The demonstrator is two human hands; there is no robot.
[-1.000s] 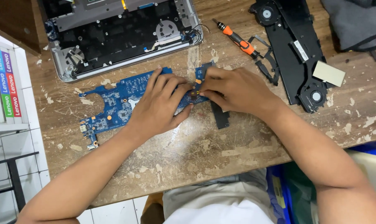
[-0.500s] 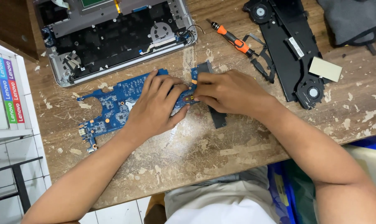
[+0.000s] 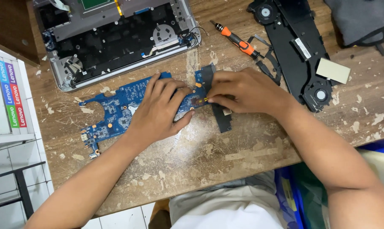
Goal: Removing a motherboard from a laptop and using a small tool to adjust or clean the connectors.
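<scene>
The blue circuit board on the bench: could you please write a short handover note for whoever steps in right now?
Left hand: flat on the blue circuit board, pressing it to the wooden bench.
Right hand: fingertips pinch something small at the board's right end, beside a black strip.
Done: board is out of the opened laptop shell.
Left: whatever the fingertips are working on is not visibly free; board not refitted.
Nearby: orange-handled screwdriver, black fan assembly.

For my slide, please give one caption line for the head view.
Left hand presses blue circuit board on worn wooden table; right hand pinches its edge.
</scene>
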